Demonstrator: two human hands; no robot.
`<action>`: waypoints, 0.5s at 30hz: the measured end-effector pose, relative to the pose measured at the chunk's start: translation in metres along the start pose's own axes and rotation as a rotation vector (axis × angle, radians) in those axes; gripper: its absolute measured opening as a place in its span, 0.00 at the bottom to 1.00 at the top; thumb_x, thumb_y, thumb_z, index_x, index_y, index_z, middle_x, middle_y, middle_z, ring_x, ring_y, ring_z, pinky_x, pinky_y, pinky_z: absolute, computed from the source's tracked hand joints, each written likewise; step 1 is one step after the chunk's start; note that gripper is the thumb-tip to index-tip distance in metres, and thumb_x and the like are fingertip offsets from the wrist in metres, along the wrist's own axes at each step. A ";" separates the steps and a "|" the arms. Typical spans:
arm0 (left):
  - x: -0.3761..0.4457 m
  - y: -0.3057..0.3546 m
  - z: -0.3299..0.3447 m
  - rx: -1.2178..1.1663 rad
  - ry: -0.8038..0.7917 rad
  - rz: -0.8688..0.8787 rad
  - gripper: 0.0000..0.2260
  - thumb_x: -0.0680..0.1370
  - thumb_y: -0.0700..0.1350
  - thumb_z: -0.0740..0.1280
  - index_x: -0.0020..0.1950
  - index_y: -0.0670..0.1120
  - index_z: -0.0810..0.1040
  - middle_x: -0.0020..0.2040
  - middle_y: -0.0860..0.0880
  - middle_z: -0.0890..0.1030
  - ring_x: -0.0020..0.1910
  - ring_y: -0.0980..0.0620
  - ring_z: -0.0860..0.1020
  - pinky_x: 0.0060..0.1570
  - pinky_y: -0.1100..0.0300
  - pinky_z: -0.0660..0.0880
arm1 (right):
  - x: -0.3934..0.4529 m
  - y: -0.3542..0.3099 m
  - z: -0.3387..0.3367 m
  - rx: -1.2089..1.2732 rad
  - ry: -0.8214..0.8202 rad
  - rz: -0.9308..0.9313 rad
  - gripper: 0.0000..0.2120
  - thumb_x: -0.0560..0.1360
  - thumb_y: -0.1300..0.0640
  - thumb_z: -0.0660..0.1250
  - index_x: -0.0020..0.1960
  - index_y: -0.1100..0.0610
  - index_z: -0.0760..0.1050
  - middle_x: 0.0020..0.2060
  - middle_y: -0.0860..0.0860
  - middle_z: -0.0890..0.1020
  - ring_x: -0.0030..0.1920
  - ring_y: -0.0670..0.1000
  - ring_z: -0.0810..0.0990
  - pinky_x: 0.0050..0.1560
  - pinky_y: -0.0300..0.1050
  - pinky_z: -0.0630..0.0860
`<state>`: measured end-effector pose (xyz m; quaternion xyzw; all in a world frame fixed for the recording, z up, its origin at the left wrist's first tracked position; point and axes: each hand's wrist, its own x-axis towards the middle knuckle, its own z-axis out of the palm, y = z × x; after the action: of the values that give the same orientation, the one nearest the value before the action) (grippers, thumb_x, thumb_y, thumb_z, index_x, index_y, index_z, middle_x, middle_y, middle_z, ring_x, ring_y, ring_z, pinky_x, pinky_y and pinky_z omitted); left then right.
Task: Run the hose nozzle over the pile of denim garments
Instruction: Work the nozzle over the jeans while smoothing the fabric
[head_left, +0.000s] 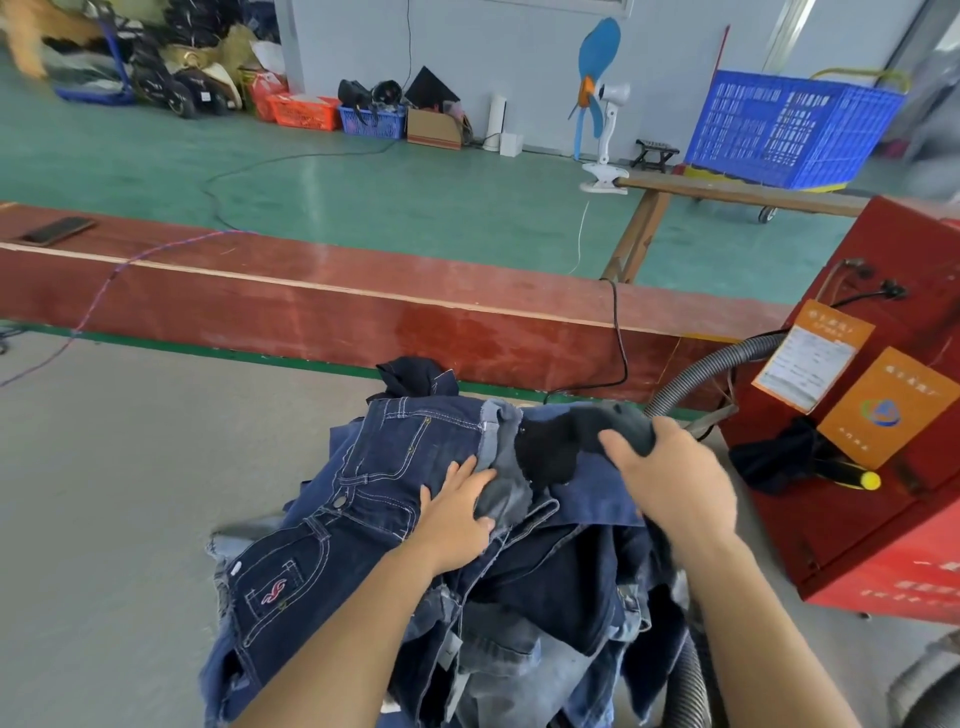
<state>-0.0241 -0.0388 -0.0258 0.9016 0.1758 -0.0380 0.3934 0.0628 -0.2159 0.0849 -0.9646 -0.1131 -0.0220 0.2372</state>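
In the head view, the right hand (670, 488) is gripping the black hose nozzle (576, 441), pressing it onto the pile of denim garments (415, 519) lying near on the grey table (130, 493). The left hand (457, 519) is resting flat, fingers spread, on the denim just left of the nozzle. A red machine (883, 415) is standing at the right.

Two hands (457, 512) (670, 478), one nozzle (566, 441), one denim pile (395, 467), one red machine (883, 519).

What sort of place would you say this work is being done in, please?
Probably a garment finishing workshop: a pile of denim garments, a red machine with a ribbed hose, and a large blue crate.
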 end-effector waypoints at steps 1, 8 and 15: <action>0.000 0.004 -0.001 0.034 0.070 -0.005 0.25 0.79 0.41 0.60 0.76 0.50 0.61 0.79 0.51 0.53 0.78 0.49 0.49 0.75 0.44 0.40 | 0.002 0.001 -0.006 0.030 0.038 -0.001 0.19 0.77 0.40 0.62 0.54 0.56 0.70 0.39 0.50 0.75 0.40 0.55 0.72 0.39 0.47 0.67; 0.008 0.044 0.010 0.586 0.382 0.130 0.25 0.77 0.65 0.58 0.60 0.47 0.75 0.58 0.49 0.72 0.59 0.48 0.70 0.57 0.53 0.64 | 0.001 0.003 -0.018 0.073 0.060 -0.008 0.17 0.76 0.39 0.62 0.47 0.54 0.70 0.34 0.51 0.79 0.38 0.55 0.77 0.35 0.45 0.67; 0.015 0.046 0.005 0.413 0.155 0.130 0.11 0.83 0.46 0.59 0.58 0.40 0.71 0.56 0.43 0.72 0.56 0.43 0.74 0.51 0.54 0.68 | 0.004 0.010 -0.021 0.126 0.027 -0.019 0.17 0.75 0.39 0.63 0.43 0.53 0.69 0.35 0.52 0.80 0.38 0.57 0.80 0.40 0.48 0.75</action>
<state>0.0067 -0.0674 -0.0004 0.9727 0.1354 0.0219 0.1874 0.0689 -0.2336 0.0997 -0.9463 -0.1201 -0.0301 0.2987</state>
